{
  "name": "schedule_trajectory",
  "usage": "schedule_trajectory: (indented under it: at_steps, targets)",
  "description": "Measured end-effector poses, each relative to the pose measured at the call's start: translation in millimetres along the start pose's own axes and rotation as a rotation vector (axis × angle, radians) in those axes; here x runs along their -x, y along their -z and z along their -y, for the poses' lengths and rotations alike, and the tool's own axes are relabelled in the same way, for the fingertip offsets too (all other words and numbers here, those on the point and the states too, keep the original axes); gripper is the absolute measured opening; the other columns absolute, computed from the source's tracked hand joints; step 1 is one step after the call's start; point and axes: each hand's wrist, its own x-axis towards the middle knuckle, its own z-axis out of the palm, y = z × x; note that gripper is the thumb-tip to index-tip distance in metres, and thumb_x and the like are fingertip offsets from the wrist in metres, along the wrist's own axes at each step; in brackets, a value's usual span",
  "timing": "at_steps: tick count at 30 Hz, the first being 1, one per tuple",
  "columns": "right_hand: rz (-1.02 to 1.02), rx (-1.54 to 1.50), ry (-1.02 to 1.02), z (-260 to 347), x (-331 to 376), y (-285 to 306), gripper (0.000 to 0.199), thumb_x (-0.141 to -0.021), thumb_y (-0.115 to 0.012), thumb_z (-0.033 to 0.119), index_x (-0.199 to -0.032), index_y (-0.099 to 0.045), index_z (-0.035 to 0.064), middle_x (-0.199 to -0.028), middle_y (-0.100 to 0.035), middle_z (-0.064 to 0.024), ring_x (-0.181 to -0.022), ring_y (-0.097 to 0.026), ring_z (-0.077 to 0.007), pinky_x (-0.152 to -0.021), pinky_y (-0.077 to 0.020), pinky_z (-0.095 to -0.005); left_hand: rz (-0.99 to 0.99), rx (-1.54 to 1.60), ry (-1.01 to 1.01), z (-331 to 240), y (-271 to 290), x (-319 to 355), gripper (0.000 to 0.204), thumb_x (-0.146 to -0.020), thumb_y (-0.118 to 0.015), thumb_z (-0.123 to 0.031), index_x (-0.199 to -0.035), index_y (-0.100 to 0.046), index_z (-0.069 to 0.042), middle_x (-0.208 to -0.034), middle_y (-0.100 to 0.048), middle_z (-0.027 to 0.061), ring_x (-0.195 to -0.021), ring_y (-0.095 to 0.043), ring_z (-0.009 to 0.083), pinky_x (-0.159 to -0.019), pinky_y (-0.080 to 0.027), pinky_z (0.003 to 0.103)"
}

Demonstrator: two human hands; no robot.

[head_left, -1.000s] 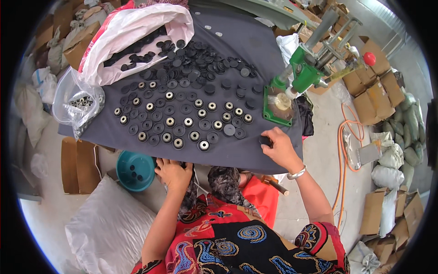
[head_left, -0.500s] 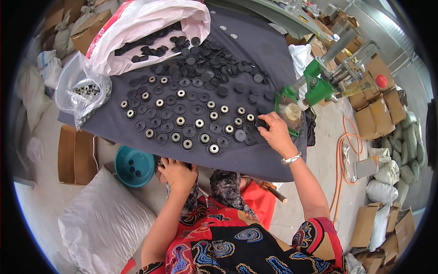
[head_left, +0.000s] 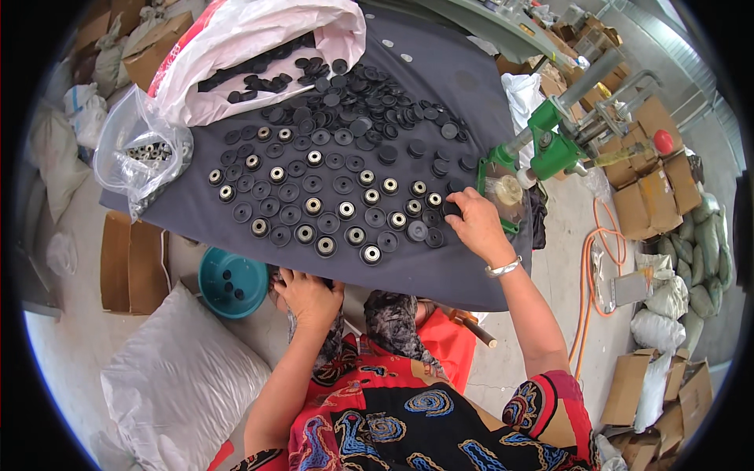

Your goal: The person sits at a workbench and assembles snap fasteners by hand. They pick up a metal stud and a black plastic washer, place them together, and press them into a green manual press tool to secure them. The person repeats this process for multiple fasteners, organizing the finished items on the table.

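Observation:
My right hand point(head_left: 477, 224) is at the right part of the cloth-covered table, its thumb and fingers closed on a black round cap point(head_left: 452, 208). Just left of it sit black flanged wheels, several with a shiny metal bearing point(head_left: 433, 200) in the middle. Others, like one black wheel point(head_left: 386, 240), have no bearing. Below the table's front edge, my left hand point(head_left: 311, 300) rests over my knee with thumb and fingers apart. A dark patch shows between them; I cannot make out what it is.
A pink-white sack point(head_left: 338, 31) spills loose black caps point(head_left: 377, 98) at the back. A clear bag of bearings point(head_left: 118, 165) stands left. At right is a green hand press point(head_left: 554, 153). A teal basin point(head_left: 210, 282), a carton point(head_left: 126, 263) and a white sack point(head_left: 184, 369) lie below.
The view has shifted slightly, so the table's things sit a little further right. My right hand remains on the black cap, and my left hand keeps its place by my knee.

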Motion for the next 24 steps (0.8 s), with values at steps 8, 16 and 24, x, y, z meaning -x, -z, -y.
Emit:
schedule_trajectory:
  at_steps: [8,16,24]
  targets:
    - [-0.186,0.065,0.091,2,26,1,0.033,-0.076,-0.072,0.013,-0.106,-0.063,0.0008,-0.098,-0.058,-0.0155,-0.091,-0.061,-0.0352,-0.079,-0.0490,-0.0438,0.032,0.020,0.047,3,-1,3,0.062,-0.070,-0.069,-0.040,-0.118,-0.058,-0.002,-0.127,-0.051,0.0200,-0.122,-0.041,0.0432,-0.092,-0.033,0.063]
    - [-0.080,-0.050,0.031,27,43,-26,0.038,-0.075,-0.073,0.014,-0.108,-0.059,-0.0004,-0.099,-0.058,-0.0166,-0.089,-0.061,-0.0350,-0.078,-0.0505,-0.0426,0.024,-0.028,0.027,1,2,3,0.060,-0.071,-0.071,-0.038,-0.116,-0.059,0.000,-0.127,-0.052,0.0198,-0.120,-0.042,0.0411,-0.088,-0.035,0.053]
    - [-0.220,-0.420,-0.065,21,65,-22,0.039,-0.073,-0.068,0.005,-0.111,-0.062,0.0043,-0.098,-0.058,-0.0154,-0.083,-0.061,-0.0342,-0.076,-0.0503,-0.0390,-0.001,-0.026,0.028,3,-1,5,0.061,-0.069,-0.070,-0.037,-0.116,-0.059,0.000,-0.127,-0.051,0.0201,-0.120,-0.041,0.0415,-0.089,-0.034,0.056]
